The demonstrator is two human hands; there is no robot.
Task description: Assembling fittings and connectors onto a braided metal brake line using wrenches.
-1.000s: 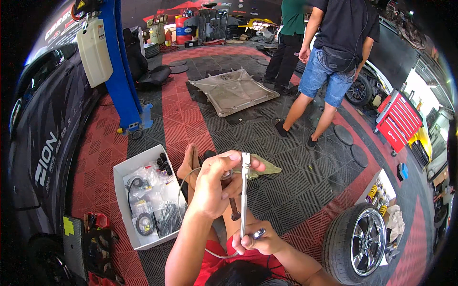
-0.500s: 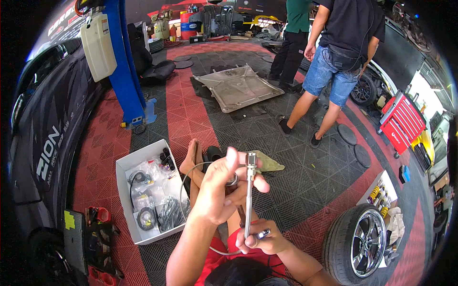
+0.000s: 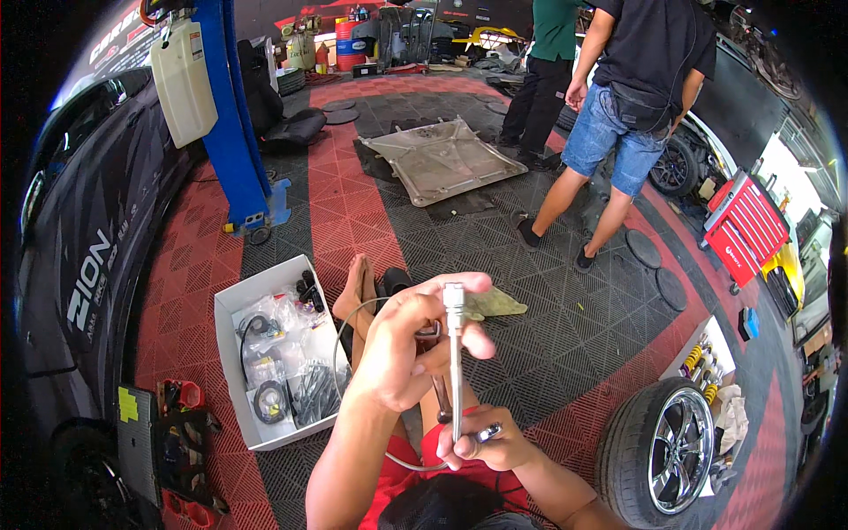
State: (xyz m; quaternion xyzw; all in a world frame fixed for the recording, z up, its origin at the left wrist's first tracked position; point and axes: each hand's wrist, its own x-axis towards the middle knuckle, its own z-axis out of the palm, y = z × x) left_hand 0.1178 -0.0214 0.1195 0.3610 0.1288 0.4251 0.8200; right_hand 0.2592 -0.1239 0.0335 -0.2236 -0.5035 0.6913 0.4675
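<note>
My left hand (image 3: 402,349) is raised in front of me, its fingers curled around a silver hex fitting (image 3: 454,305) at the top of a slim, upright silver rod (image 3: 456,380). A second, darker metal piece (image 3: 442,397) passes below its fingers. My right hand (image 3: 490,442) is closed on the rod's lower end. From that grip a chrome tool end (image 3: 488,432) sticks out; the rest of it is hidden. A thin grey hose (image 3: 339,353) loops out left of my left hand and back toward my lap.
A white box (image 3: 231,371) of bagged parts stands left, beside a tool case (image 3: 141,442). A wheel (image 3: 658,450) lies right. Ahead are a flat panel (image 3: 442,163), a blue post (image 3: 234,132) and two standing people (image 3: 609,132). Farther right stands a red tool cart (image 3: 746,225).
The fitting has shifted slightly left and its top has turned. A finger of my left hand that pointed up now stretches across behind the fitting. My right hand stays in place.
</note>
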